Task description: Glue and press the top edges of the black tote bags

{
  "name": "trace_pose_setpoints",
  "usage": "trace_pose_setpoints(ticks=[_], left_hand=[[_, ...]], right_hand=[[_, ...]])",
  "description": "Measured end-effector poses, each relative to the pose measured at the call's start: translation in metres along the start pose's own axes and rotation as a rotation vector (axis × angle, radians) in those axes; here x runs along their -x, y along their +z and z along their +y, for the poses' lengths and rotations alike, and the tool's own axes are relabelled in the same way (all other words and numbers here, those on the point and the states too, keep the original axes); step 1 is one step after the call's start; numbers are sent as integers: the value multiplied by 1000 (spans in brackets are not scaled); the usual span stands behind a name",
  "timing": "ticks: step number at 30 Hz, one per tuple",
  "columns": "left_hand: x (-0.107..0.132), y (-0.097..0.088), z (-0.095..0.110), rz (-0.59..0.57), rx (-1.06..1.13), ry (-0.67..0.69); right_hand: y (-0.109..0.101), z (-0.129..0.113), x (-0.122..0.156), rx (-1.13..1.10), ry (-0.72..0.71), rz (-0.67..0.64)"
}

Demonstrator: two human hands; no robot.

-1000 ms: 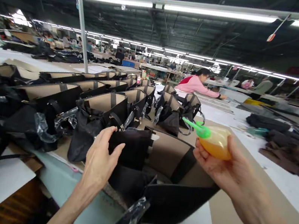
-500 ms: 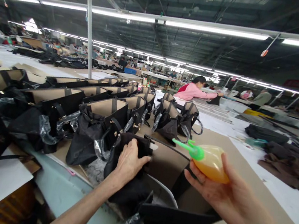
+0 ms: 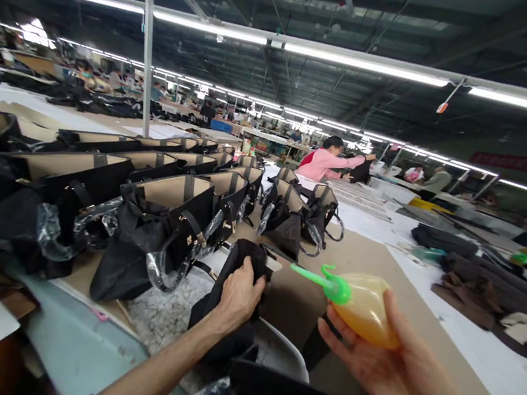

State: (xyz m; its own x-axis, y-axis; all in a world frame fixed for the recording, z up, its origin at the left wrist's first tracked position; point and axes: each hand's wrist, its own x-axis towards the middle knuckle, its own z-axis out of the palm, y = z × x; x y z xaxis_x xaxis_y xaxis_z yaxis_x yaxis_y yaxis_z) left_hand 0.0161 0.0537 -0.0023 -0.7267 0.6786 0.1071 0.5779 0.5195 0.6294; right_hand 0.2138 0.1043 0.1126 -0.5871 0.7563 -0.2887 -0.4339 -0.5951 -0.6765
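My left hand [image 3: 238,294] is closed on the black side panel of an open black and tan bag [image 3: 287,296] that lies in front of me. The bag's mouth faces me, its tan lining showing. My right hand [image 3: 386,373] holds a soft yellow squeeze bottle [image 3: 366,308] with a green nozzle. The nozzle points left, toward the bag's top edge, a little to the right of my left hand.
Rows of upright black and tan bags [image 3: 163,221] with clear plastic wrap fill the long table [image 3: 425,319] to the left and ahead. Dark fabric pieces [image 3: 471,286] lie at the right. A person in a pink top [image 3: 330,161] works at a far table. A steel post [image 3: 144,56] stands left.
My left hand went from hovering open over the bag to gripping its black panel and pulling it open. The bottle in my right hand dropped slightly and stays pointed left.
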Motion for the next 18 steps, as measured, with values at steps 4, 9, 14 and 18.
trace_pose_setpoints(ticks=[4,9,14,18], left_hand=[[4,8,-3,17,207,-1],[4,16,-12,168,589,26],[-4,3,-5,192,742,128],[-16,-31,22,199,623,300]], right_hand=[[5,-2,1,-26,-3,22],[15,-6,9,-70,-18,142],[8,-13,18,-89,-53,138],[-20,-23,27,-38,-94,51]])
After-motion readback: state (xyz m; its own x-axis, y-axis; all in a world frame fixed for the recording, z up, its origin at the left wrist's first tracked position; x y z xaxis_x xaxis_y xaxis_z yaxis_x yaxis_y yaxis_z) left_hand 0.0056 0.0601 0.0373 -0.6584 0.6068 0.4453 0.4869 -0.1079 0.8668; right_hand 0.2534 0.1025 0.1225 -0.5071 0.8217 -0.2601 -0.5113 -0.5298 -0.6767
